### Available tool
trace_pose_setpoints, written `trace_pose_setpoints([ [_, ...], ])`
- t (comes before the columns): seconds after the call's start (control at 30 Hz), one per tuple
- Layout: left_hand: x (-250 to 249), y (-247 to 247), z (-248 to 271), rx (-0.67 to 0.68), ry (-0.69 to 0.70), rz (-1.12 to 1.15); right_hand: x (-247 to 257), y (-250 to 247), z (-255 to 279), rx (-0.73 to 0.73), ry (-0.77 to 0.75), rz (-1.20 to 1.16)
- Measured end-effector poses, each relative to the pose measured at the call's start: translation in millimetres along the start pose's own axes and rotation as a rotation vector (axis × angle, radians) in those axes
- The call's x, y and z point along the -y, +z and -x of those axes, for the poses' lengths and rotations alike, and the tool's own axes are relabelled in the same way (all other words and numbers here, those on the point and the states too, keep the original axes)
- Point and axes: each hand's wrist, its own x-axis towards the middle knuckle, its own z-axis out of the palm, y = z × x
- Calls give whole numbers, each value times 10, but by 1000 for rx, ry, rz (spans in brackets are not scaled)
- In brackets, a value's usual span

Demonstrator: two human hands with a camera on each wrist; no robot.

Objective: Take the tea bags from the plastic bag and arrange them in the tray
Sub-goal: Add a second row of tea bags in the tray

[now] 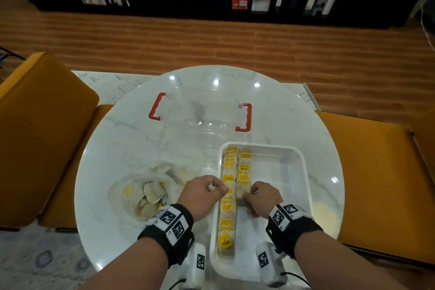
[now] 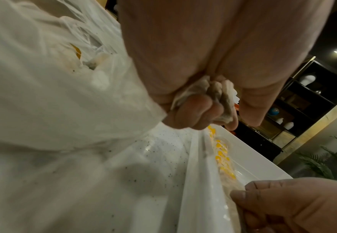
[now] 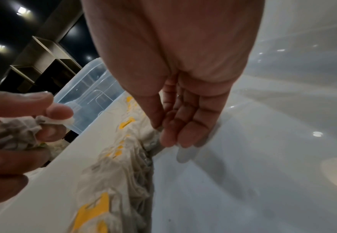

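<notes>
our left hand [image 1: 204, 192] grips a crumpled tea bag [image 1: 211, 187] just left of the tray [image 1: 303, 169]. our right hand [image 1: 261, 198], fingers straight, touches the second of 2 tea bag rows [image 1: 243, 172] inside it. the plastic bag [image 1: 143, 193] lies left of the grip, a clear container [image 1: 200, 110] beyond.

tea bags [image 1: 227, 198]: two rows, yellow tags up, along tray's left side | tray [image 1: 297, 155]: white, right half bare | bag [image 1: 143, 193]: clear plastic, crumpled, loose tea bags inside, left of tray
</notes>
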Motion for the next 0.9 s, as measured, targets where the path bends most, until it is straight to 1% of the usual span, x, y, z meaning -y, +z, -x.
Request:
trace_pose_setpoints([
  [0.07, -18, 3, 7, 18, -19, 71, 10, -26, 7, -45, -23, 56],
  [0.1, -52, 3, 22, 32, -59, 196, 21, -57, 19, -77, -41, 64],
  [0.17, -157, -4, 64, 59, -218, 593, 70, -138, 70, -136, -128, 53],
  [0.23, -270, -45, 106, 109, -368, 979, 159, -217, 151, -165, -289, -5],
  [0.27, -309, -67, 118, 141, -401, 1114, 217, -248, 201, -165, -377, -25],
  [0.3, -333, -88, 126, 167, -409, 1214, 279, -276, 257, -152, -457, -32],
  [0.37, -384, -115, 139, 184, -403, 1341, 384, -322, 368, -114, -603, -18],
  [0.43, -454, -123, 158, 170, -401, 1412, 458, -351, 470, -81, -751, -1],
  [0.5, -544, -123, 179, 150, -414, 1437, 486, -360, 541, -35, -880, 20],
  [0.57, -612, -113, 193, 149, -422, 1463, 476, -348, 558, 9, -948, 78],
  [0.63, -660, -99, 215, 171, -420, 1515, 477, -346, 544, -12, -975, 172],
  [0.7, -676, -70, 217, 185, -425, 1528, 496, -378, 535, -60, -989, 207],
  [0.77, -647, -33, 183, 177, -437, 1527, 531, -427, 554, -74, -990, 169],
  [0.83, -604, 14, 142, 123, -440, 1493, 570, -484, 591, -59, -970, 96],
  [0.9, -591, 60, 123, 57, -435, 1406, 604, -555, 618, -14, -920, 5],
])
